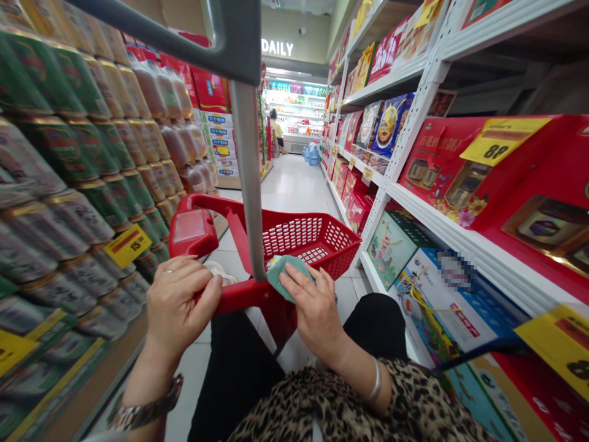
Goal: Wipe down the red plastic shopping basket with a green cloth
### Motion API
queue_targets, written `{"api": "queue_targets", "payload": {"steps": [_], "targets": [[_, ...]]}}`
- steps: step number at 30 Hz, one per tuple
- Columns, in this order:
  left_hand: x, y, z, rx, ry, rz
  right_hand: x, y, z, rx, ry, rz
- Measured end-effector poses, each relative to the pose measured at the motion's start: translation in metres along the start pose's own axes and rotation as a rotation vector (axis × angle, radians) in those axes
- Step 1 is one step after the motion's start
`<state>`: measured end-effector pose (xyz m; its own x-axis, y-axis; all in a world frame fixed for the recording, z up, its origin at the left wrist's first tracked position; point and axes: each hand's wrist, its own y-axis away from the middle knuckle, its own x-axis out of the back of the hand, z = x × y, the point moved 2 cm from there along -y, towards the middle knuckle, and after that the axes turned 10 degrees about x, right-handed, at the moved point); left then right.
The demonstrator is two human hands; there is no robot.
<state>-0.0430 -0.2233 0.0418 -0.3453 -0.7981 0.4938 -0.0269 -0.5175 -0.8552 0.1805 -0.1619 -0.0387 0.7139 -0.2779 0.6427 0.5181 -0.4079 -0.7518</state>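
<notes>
My left hand [184, 301] is closed around the red plastic frame [239, 297] of a shopping basket cart, left of its grey metal pole [248, 178]. Under the fingers of my right hand [315, 304] is a folded green cloth [288, 277], pressed against the red frame just right of the pole. The red basket [338, 248] with its perforated walls lies beyond both hands. A dark grey handle [230, 43] tops the pole, close to the camera. What the cloth covers is hidden.
Stacked drink cans [92, 147] line the left side, with a yellow price tag [127, 244]. White shelves [414, 202] with red gift boxes [442, 166] stand close on the right. A tiled aisle [289, 178] runs ahead to a lit fridge and a distant person [277, 130]. Blue water bottles [313, 153] stand there.
</notes>
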Motion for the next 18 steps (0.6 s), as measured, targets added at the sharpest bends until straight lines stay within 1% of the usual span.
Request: {"api": "queue_targets", "payload": {"steps": [2, 5, 11, 15, 18], "targets": [[0.0, 0.0, -0.001, -0.004, 0.002, 0.001, -0.004, 0.001, 0.01, -0.03, 0.031, -0.015], [0.001, -0.001, 0.0, -0.008, -0.002, -0.008, -0.011, 0.004, 0.033, -0.11, 0.096, -0.053], [0.003, -0.003, 0.001, -0.008, 0.002, -0.028, -0.021, 0.013, 0.102, -0.3, 0.2, -0.111], [0.002, -0.003, -0.001, -0.012, 0.006, -0.029, -0.018, 0.014, 0.149, -0.431, 0.303, -0.181], [0.001, -0.004, -0.002, -0.024, 0.003, -0.024, -0.013, 0.011, 0.179, -0.507, 0.38, -0.235]]}}
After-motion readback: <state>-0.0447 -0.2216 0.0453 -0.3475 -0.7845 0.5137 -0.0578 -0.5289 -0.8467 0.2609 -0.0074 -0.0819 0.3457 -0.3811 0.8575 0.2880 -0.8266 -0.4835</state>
